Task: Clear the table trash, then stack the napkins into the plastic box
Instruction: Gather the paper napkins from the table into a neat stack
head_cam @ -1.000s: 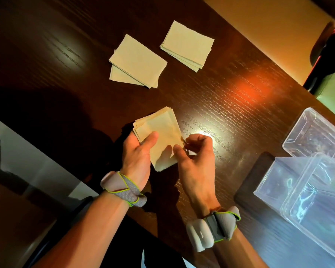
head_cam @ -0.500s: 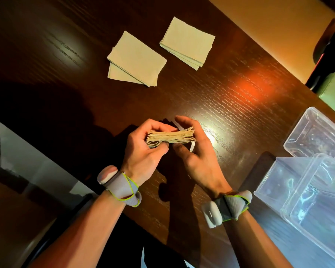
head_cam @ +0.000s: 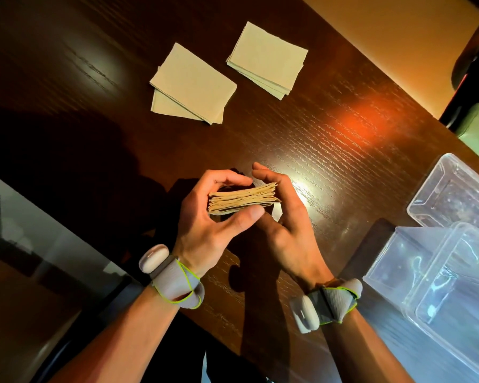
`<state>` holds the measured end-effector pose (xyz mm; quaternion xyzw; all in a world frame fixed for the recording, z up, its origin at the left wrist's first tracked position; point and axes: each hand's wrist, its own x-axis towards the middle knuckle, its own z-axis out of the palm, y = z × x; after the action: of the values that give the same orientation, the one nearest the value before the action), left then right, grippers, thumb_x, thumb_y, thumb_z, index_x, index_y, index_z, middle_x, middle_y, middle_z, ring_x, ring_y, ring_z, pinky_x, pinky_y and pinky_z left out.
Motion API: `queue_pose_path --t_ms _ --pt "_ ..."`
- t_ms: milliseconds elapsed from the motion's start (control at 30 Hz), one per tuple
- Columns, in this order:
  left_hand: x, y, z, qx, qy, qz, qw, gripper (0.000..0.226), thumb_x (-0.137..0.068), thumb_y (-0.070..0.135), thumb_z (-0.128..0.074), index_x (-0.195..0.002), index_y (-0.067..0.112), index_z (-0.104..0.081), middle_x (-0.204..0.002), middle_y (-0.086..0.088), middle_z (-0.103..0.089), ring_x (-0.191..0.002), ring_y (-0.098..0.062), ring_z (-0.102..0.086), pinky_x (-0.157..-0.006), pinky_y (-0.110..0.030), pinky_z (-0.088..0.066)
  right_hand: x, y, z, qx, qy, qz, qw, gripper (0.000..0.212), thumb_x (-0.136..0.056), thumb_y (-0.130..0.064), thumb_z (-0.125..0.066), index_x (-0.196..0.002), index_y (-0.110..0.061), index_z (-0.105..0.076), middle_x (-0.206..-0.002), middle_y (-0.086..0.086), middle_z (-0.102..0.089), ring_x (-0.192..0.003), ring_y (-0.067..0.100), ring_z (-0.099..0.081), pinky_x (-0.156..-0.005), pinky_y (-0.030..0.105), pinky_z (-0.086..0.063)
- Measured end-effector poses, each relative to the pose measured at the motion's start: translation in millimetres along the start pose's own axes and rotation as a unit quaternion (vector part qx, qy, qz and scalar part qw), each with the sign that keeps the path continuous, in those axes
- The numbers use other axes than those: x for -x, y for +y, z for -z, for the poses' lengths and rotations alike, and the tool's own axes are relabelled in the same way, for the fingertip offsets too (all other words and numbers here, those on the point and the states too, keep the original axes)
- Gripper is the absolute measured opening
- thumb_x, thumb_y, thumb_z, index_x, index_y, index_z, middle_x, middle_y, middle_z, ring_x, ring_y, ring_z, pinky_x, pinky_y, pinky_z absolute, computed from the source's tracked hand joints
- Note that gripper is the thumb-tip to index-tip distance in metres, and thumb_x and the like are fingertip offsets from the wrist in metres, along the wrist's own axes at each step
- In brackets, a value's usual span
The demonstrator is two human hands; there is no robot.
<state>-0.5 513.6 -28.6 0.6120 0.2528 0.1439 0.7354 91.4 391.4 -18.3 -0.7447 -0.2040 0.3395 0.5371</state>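
Observation:
A thick stack of beige napkins (head_cam: 242,200) stands on edge between both hands above the dark wooden table (head_cam: 343,150). My left hand (head_cam: 210,222) grips its left end, thumb in front and fingers behind. My right hand (head_cam: 285,217) cups the right end, with its fingers curled over the far side. Two more napkin piles lie flat further back: a left pile (head_cam: 191,84) and a right pile (head_cam: 267,58). A clear plastic box (head_cam: 437,275) stands at the right near the table's front edge.
A second clear plastic piece (head_cam: 454,192), likely a lid or tray, lies just behind the box. The table's far edge runs diagonally at the upper right, and its near edge runs diagonally at the lower left. A dark object (head_cam: 473,76) stands beyond the far edge.
A second ago the stack was held flat, face up. Both hands turned it onto its edge and now squeeze it together a little higher and closer to me.

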Motion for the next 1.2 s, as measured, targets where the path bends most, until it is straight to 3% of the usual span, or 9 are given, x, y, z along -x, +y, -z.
queue_pose_path --t_ms 67,133,300,433,567,700,833,967,1200 --pt "1 2 -3 -0.004 0.026 0.000 1.000 0.036 -0.086 0.043 -0.071 -0.111 0.018 -0.064 -0.113 -0.008 -0.071 -0.108 -0.029 -0.070 -0.090 -0.050 -0.057 1 1 -1 -0.002 0.000 0.004 1.000 0.054 -0.085 0.004 -0.060 -0.129 -0.026 -0.052 -0.148 -0.005 -0.052 -0.138 0.005 -0.046 -0.115 0.030 -0.037" --pt "1 2 -7 -0.020 0.050 0.006 0.999 0.023 -0.091 0.039 -0.066 -0.105 0.022 -0.067 -0.109 -0.006 -0.073 -0.104 -0.025 -0.071 -0.087 -0.055 -0.057 1 1 -2 -0.005 0.004 0.006 1.000 0.054 -0.085 0.004 -0.059 -0.128 -0.028 -0.052 -0.147 -0.007 -0.053 -0.137 0.005 -0.047 -0.115 0.033 -0.038" --pt "1 2 -11 -0.036 0.055 0.005 0.998 0.012 -0.091 0.031 -0.063 -0.099 0.024 -0.069 -0.103 -0.005 -0.075 -0.098 -0.024 -0.073 -0.082 -0.055 -0.058 3 3 -4 -0.010 0.010 0.006 1.000 0.054 -0.084 0.003 -0.060 -0.130 -0.023 -0.051 -0.146 -0.008 -0.053 -0.136 0.001 -0.047 -0.111 0.022 -0.038" --pt "3 -1 -8 -0.024 0.055 0.000 0.998 0.023 -0.091 0.039 -0.065 -0.107 0.022 -0.067 -0.107 -0.005 -0.073 -0.102 -0.025 -0.072 -0.085 -0.049 -0.059 5 5 -3 -0.013 0.011 -0.005 1.000 0.053 -0.090 -0.001 -0.061 -0.136 -0.022 -0.049 -0.137 -0.006 -0.059 -0.124 0.001 -0.054 -0.105 0.022 -0.040" --pt "7 -8 -4 0.003 0.045 -0.009 0.999 0.043 -0.091 0.048 -0.064 -0.119 0.016 -0.060 -0.118 -0.007 -0.068 -0.112 -0.028 -0.067 -0.093 -0.045 -0.054 6 7 -2 -0.010 0.005 -0.008 1.000 0.053 -0.090 0.000 -0.061 -0.139 -0.017 -0.047 -0.125 -0.024 -0.059 -0.115 -0.003 -0.055 -0.099 0.013 -0.039" --pt "14 -19 7 -0.016 -0.017 -0.021 1.000 0.049 -0.080 0.019 -0.065 -0.127 0.019 -0.052 -0.127 -0.014 -0.060 -0.121 -0.032 -0.061 -0.100 -0.052 -0.050 5 5 -3 -0.012 0.012 0.001 1.000 0.046 -0.087 0.000 -0.058 -0.129 -0.018 -0.051 -0.145 -0.005 -0.053 -0.135 -0.001 -0.046 -0.111 0.016 -0.033" --pt "20 -22 8 -0.124 -0.003 -0.013 0.992 0.053 -0.074 -0.002 -0.061 -0.118 0.025 -0.051 -0.123 0.005 -0.063 -0.122 -0.018 -0.061 -0.102 -0.040 -0.053 6 6 -3 -0.017 0.011 -0.008 1.000 0.038 -0.087 0.001 -0.056 -0.116 -0.023 -0.052 -0.145 -0.008 -0.055 -0.137 0.002 -0.046 -0.114 0.027 -0.035" --pt "17 -23 3 -0.151 0.017 -0.023 0.988 0.033 -0.084 -0.003 -0.061 -0.111 0.015 -0.056 -0.117 0.009 -0.065 -0.115 -0.011 -0.064 -0.094 -0.030 -0.055 7 7 -4 -0.009 0.018 -0.009 1.000 0.033 -0.090 0.001 -0.055 -0.118 -0.016 -0.054 -0.141 -0.006 -0.058 -0.130 0.017 -0.056 -0.110 0.049 -0.042" --pt "15 -23 2 -0.150 0.050 -0.019 0.987 0.035 -0.082 0.002 -0.066 -0.111 0.020 -0.054 -0.116 0.003 -0.066 -0.115 -0.014 -0.065 -0.093 -0.033 -0.057 10 3 -7 0.035 0.023 -0.019 0.999 0.044 -0.088 -0.003 -0.054 -0.128 -0.018 -0.046 -0.144 -0.010 -0.053 -0.132 0.007 -0.049 -0.112 0.048 -0.037"
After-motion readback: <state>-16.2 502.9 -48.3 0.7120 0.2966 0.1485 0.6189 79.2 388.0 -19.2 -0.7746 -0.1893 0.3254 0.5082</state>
